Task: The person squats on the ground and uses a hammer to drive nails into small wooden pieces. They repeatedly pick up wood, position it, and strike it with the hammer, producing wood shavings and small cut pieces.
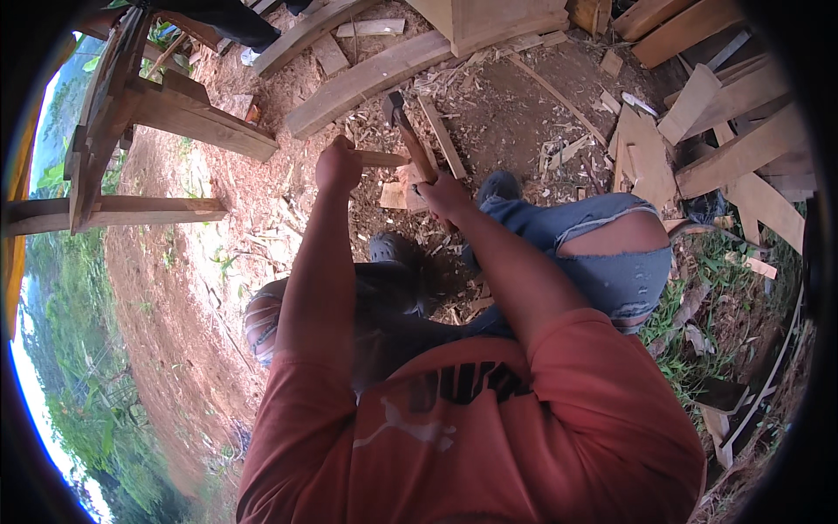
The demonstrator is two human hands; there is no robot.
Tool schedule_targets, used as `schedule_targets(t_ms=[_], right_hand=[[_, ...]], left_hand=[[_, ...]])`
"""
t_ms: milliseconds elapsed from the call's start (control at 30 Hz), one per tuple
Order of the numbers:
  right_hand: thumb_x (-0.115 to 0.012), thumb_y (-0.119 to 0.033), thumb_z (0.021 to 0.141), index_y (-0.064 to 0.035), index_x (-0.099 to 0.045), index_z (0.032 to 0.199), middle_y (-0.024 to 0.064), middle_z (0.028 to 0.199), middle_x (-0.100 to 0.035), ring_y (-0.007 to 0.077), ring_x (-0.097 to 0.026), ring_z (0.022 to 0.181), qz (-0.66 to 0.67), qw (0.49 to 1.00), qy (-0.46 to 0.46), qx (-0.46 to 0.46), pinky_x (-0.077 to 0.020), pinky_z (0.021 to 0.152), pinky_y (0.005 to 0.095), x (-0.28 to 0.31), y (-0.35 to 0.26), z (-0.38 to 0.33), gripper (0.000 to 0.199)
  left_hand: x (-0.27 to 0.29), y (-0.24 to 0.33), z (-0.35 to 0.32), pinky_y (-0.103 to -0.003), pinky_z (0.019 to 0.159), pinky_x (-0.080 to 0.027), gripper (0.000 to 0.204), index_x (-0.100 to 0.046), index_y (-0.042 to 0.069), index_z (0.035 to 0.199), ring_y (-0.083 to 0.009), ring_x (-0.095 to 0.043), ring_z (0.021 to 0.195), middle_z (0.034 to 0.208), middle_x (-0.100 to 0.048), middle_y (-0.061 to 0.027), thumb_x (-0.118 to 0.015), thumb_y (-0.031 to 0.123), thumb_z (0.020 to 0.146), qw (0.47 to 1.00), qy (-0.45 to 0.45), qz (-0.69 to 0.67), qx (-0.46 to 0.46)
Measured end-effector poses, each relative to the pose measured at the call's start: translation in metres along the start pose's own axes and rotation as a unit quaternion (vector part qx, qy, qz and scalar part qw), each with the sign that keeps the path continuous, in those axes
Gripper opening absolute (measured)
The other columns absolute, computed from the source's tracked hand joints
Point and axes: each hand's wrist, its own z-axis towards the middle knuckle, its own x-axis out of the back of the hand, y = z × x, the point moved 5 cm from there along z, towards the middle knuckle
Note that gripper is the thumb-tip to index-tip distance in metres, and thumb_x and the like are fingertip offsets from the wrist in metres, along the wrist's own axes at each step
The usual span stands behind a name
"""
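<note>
My left hand is closed around one end of a short wooden stick, which points right over the ground in front of me. In my right hand is a wooden-handled striking tool, its dark metal head up and to the left. Whether that head is a hammer's or a hatchet's I cannot tell. Just below the stick, between my hands, lies a pale wood block. Part of the block is hidden by my right hand and the handle.
Thick curved beams lie ahead. A wooden frame stands at the left, its timbers jutting inward. Stacked boards crowd the right. Wood chips cover the soil around my shoes. Another person's dark-clad leg shows at the far left.
</note>
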Motion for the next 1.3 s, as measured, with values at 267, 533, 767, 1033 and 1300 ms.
schedule_targets(t_ms=[267,533,767,1033,1300], right_hand=[[-0.068,-0.029,0.096,0.0044,-0.069,0.091,0.0120,0.060,-0.063,0.0238,-0.063,0.045,-0.039,0.992,-0.012,-0.122,-0.0509,0.045,0.0407,-0.012,0.030,0.017,0.034],[-0.072,-0.036,0.092,0.0061,-0.075,0.104,0.0224,0.071,-0.072,0.0376,-0.075,0.067,-0.012,0.996,0.049,0.070,-0.0580,0.062,0.0480,-0.006,-0.010,0.031,0.044],[-0.069,-0.031,0.095,0.0061,-0.069,0.090,0.0123,0.058,-0.063,0.0227,-0.063,0.044,-0.063,0.987,-0.029,-0.143,-0.0472,0.040,0.0409,-0.013,0.070,0.022,0.037],[-0.070,-0.033,0.095,0.0016,-0.074,0.105,0.0123,0.067,-0.069,0.0241,-0.069,0.054,0.083,0.996,-0.001,0.037,-0.0558,0.053,0.0429,-0.010,-0.012,0.023,0.036],[-0.068,-0.033,0.098,0.0052,-0.072,0.086,0.0152,0.063,-0.066,0.0277,-0.066,0.048,-0.107,0.985,-0.033,-0.129,-0.0509,0.044,0.0449,-0.022,0.070,0.024,0.041]], left_hand=[[0.001,0.000,0.001,-0.051,0.094,-0.058,0.025,-0.070,0.010,0.115,-0.0396,-0.075,0.106,0.110,-0.078,-0.0190,-0.070,0.025,0.094,1.000,0.016,0.003,-0.020],[-0.004,0.002,0.004,-0.052,0.092,-0.058,0.026,-0.070,0.009,0.114,-0.0399,-0.075,0.105,0.109,-0.078,-0.0185,-0.070,0.025,0.094,1.000,0.006,-0.004,-0.013],[-0.007,-0.005,0.009,-0.051,0.094,-0.058,0.027,-0.069,0.010,0.116,-0.0393,-0.074,0.106,0.110,-0.077,-0.0194,-0.071,0.025,0.093,0.999,0.010,0.003,-0.032],[-0.005,-0.007,0.004,-0.053,0.091,-0.058,0.024,-0.070,0.009,0.112,-0.0409,-0.075,0.102,0.106,-0.078,-0.0199,-0.069,0.025,0.094,1.000,0.018,-0.009,-0.011],[-0.003,-0.002,0.001,-0.053,0.091,-0.058,0.023,-0.070,0.009,0.111,-0.0407,-0.075,0.103,0.106,-0.078,-0.0199,-0.069,0.024,0.093,0.999,0.028,-0.001,-0.036]])
